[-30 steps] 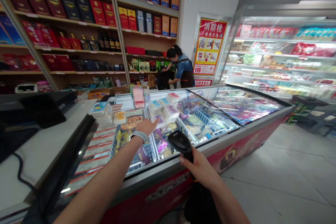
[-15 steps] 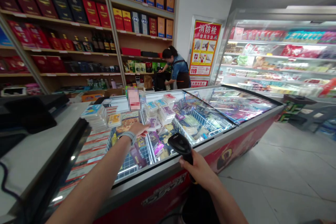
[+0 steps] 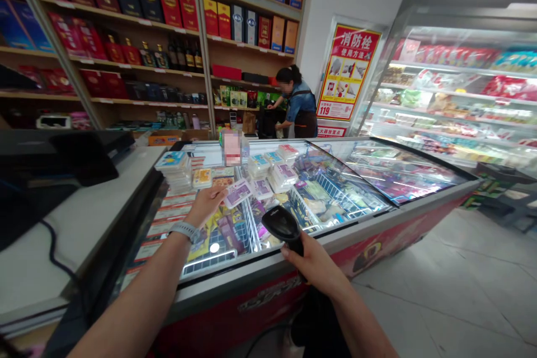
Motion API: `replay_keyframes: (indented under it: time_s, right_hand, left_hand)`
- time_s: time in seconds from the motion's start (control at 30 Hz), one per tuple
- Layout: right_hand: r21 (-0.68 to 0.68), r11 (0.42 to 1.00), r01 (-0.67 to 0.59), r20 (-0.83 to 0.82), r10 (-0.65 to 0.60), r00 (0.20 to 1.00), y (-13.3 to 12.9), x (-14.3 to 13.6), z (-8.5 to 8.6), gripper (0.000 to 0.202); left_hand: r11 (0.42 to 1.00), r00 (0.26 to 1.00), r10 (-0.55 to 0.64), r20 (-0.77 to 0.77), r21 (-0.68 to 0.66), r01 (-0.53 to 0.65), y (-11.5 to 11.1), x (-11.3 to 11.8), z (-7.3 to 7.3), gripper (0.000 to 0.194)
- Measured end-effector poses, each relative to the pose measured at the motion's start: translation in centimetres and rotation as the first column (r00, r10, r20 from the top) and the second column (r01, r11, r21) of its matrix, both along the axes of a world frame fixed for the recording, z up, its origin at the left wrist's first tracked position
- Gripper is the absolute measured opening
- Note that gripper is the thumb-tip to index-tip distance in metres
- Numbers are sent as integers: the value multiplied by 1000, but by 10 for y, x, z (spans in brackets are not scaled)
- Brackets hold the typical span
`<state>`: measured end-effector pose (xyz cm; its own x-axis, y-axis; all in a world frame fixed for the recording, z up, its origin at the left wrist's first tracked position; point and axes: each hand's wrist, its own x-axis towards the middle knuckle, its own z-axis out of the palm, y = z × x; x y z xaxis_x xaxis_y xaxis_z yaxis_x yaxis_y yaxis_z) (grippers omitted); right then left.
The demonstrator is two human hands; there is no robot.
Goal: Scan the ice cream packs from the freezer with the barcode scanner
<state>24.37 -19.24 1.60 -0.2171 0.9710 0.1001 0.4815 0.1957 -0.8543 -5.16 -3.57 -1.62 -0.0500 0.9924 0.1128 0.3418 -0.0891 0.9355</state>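
Note:
Between the fingers of my left hand (image 3: 206,206) is a flat white package with a purple label (image 3: 238,192), lifted just above the freezer's glass top. A similar purple-labelled package (image 3: 262,189) lies right beside it. My right hand (image 3: 314,262) is wrapped round the handle of a black barcode scanner (image 3: 282,225), its head pointing up and left over the freezer's front edge. Behind the packages are stacks of white packs (image 3: 283,177) with purple, blue and red labels. A yellow-labelled pack (image 3: 202,178) and a blue-labelled stack (image 3: 173,172) sit to the left.
The chest freezer (image 3: 293,260) holds wire baskets of bagged food under glass. At left stands a counter (image 3: 142,165) with a dark screen (image 3: 84,159) and a cable. A person (image 3: 298,102) bends by the shelves at the back. A refrigerated display (image 3: 461,95) stands right.
My left hand has taken hold of a purple-labelled package and drawn it left, away from the stacks. The scanner stays in my right hand, and the view has shifted left.

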Motion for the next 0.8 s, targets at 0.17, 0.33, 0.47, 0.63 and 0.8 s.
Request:
replay_keyframes:
  time_s: [0.17, 0.33, 0.47, 0.63, 0.8]
  right_hand:
    - [30, 1000, -7, 46, 5, 999, 7, -12, 7, 18]
    - [24, 999, -30, 69, 28, 997, 12, -22, 11, 18]
    - [27, 999, -42, 67, 40, 997, 13, -27, 13, 20]
    - [36, 999, -38, 91, 34, 995, 13, -28, 14, 17]
    - [49, 998, -44, 94, 39, 995, 13, -27, 12, 17]
  left_hand:
    - [996, 999, -34, 5, 83, 34, 3, 0, -7, 53]
    - [990, 997, -71, -18, 117, 73, 2, 1, -7, 56]
    - [988, 996, -68, -52, 138, 74, 2, -1, -6, 54]
    - [985, 995, -56, -82, 161, 69, 3, -1, -6, 51]
    - [985, 994, -53, -91, 159, 67, 1, 1, -6, 51]
